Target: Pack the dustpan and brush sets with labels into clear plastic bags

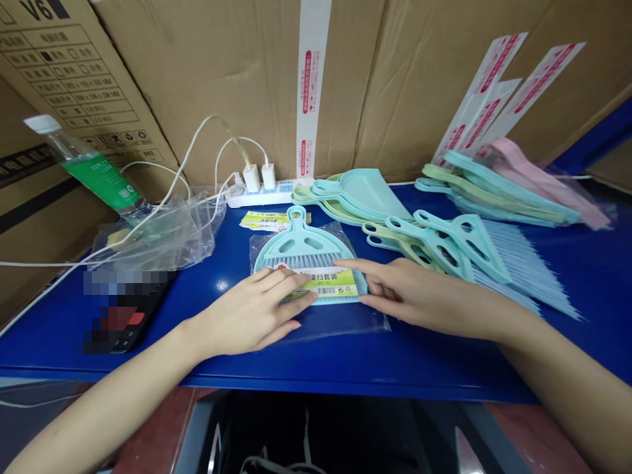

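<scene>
A light blue brush (306,245) lies on a matching dustpan, inside a clear plastic bag (340,326) on the blue table. Across the bristles is a yellow-green and white label (330,284). My left hand (259,306) rests flat with spread fingers on the left part of the label and bag. At the right end of the label, my right hand (395,286) touches it with the index finger stretched out and the thumb apart; its other fingers are curled, with nothing seen in them.
Loose brushes (459,247) and stacked dustpans (365,191) lie right and behind, with bagged sets (513,187) farther right. A power strip (271,192), spare labels (264,220), plastic bags (192,230), a bottle (101,178) and a phone (133,313) are also on the table (345,375).
</scene>
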{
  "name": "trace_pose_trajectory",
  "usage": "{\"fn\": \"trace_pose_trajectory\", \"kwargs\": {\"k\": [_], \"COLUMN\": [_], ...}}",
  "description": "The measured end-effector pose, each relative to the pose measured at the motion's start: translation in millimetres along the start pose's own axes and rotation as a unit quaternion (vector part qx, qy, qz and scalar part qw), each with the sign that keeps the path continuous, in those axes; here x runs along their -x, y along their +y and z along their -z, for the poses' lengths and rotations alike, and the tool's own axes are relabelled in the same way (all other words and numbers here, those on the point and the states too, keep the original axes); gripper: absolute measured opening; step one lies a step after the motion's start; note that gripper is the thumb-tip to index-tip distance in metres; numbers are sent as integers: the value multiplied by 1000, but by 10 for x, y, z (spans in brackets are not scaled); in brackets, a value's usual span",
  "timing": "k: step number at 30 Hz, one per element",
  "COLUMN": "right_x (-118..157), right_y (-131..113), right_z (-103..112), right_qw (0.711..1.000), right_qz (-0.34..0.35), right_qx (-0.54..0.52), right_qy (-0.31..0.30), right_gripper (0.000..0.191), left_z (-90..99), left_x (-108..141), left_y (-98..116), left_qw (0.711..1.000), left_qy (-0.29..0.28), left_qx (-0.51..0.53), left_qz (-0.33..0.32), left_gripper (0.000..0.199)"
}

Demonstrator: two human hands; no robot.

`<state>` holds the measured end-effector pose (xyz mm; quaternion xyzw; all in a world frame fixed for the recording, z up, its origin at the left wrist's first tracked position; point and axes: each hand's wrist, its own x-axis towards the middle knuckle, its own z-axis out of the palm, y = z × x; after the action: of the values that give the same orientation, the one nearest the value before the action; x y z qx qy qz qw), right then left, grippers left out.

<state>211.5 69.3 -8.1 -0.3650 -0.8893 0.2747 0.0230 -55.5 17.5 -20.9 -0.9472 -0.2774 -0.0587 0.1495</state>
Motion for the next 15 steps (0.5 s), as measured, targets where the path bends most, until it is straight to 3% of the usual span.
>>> {"fn": "trace_pose_trajectory", "kwargs": {"k": [15], "right_x": [5], "right_y": [-25], "right_z": [45], "right_qw": [1000], "right_qz": [4], "right_qx": [26], "right_qy": [-3], "right_gripper": [57], "left_z": [27], "left_x": [17], "left_y": [-36], "left_qw": [1000], "left_qy": [-18], "left_qx": [8], "left_qz": [24], "left_gripper": [35]}}
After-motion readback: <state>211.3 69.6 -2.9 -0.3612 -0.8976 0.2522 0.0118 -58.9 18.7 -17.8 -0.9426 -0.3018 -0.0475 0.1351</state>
